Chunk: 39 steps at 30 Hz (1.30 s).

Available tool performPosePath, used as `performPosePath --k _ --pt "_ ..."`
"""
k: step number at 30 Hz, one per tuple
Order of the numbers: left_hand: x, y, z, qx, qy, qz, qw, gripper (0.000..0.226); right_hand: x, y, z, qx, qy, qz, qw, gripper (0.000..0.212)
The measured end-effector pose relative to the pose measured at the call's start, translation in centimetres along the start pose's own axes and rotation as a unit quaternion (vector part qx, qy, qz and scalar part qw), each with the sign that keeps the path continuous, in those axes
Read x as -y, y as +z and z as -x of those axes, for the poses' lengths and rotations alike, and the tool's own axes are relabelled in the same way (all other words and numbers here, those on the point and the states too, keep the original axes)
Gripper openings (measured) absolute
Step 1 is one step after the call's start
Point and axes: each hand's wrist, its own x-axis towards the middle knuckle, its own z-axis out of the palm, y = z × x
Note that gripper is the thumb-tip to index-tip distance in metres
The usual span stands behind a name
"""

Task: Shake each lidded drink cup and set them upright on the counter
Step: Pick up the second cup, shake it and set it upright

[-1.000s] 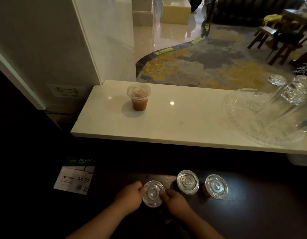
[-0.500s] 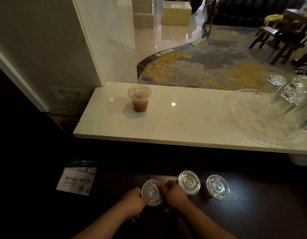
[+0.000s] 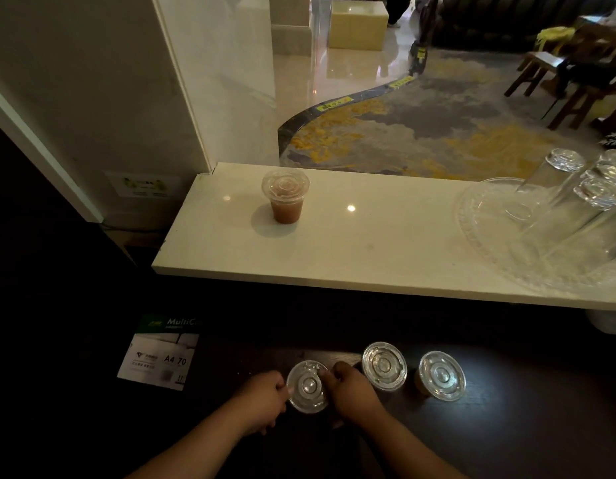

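Note:
Three clear lidded cups stand in a row on the dark lower table. My left hand [image 3: 265,395] and my right hand [image 3: 351,392] press against the two sides of the leftmost cup [image 3: 307,387], fingers on its lid rim. The middle cup [image 3: 384,365] and the right cup [image 3: 441,375] stand untouched to the right. A fourth lidded cup [image 3: 286,198] with brown drink stands upright on the white counter [image 3: 368,250], towards its left end.
A clear glass tray [image 3: 486,216] with upturned glasses [image 3: 555,188] fills the counter's right end. A pack of A4 paper [image 3: 159,357] lies on the dark table to the left. A white pillar [image 3: 92,98] rises at the left.
Both hands have stayed on the leftmost cup with small shifts of the fingers on its lid. The other cups have not moved.

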Motion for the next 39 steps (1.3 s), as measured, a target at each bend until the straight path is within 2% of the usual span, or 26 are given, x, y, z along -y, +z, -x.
performPosePath --k 4,6,8,10,12,14,16,21,27,30,33,35,37,39 --pt "-0.2 0.3 0.0 -0.021 -0.018 0.001 1.0 0.018 0.3 -0.4 -0.5 0.004 0.0 0.016 1.0 0.038" --pt "-0.8 -0.1 0.6 -0.075 0.003 -0.03 0.997 0.036 0.0 -0.2 -0.6 0.001 0.005 -0.004 1.0 0.042" --pt "-1.7 0.3 1.2 -0.14 0.088 -0.115 0.98 0.062 -0.3 0.1 -0.5 0.003 0.008 -0.031 0.999 0.043" --pt "-2.7 1.2 1.3 -0.169 0.204 -0.223 0.938 0.075 -0.6 0.4 -0.3 0.009 -0.005 -0.024 1.0 0.041" --pt "-3.7 2.2 0.8 -0.128 0.26 -0.316 0.903 0.078 -1.1 0.3 -0.1 0.026 -0.024 0.014 0.999 0.042" --pt "-4.1 3.1 -0.1 -0.09 0.267 -0.38 0.881 0.077 -1.7 0.1 0.1 0.044 -0.026 0.028 0.998 0.046" --pt "-3.9 3.6 -0.7 -0.091 0.258 -0.408 0.871 0.07 -2.5 -0.1 0.2 0.038 -0.002 0.005 0.999 0.048" --pt "-3.7 4.1 -1.0 -0.13 0.258 -0.424 0.858 0.06 -4.5 -0.5 0.2 0.045 0.029 -0.003 0.999 0.046" --pt "-3.4 4.3 -1.4 -0.113 0.259 -0.44 0.852 0.048 -5.4 -0.5 -0.1 0.047 0.05 0.003 0.998 0.039" --pt "-3.6 4.3 -1.3 -0.127 0.261 -0.429 0.856 0.054 -5.1 -0.6 0.2 0.062 0.055 0.017 0.996 0.041" --pt "-3.9 3.9 -1.0 -0.107 0.251 -0.436 0.857 0.057 -4.6 -0.7 0.5 0.062 0.052 0.018 0.997 0.046" --pt "-4.0 3.5 -0.9 -0.092 0.252 -0.437 0.859 0.06 -4.3 -0.7 0.7 0.06 0.05 0.021 0.997 0.042" --pt "-4.1 2.8 -0.8 -0.065 0.253 -0.428 0.865 0.071 -3.7 -0.7 0.9 0.06 0.044 0.022 0.997 0.036" --pt "-4.4 2.0 -0.5 -0.067 0.25 -0.412 0.874 0.085 -3.2 -0.8 1.1 0.062 0.052 0.012 0.997 0.04"
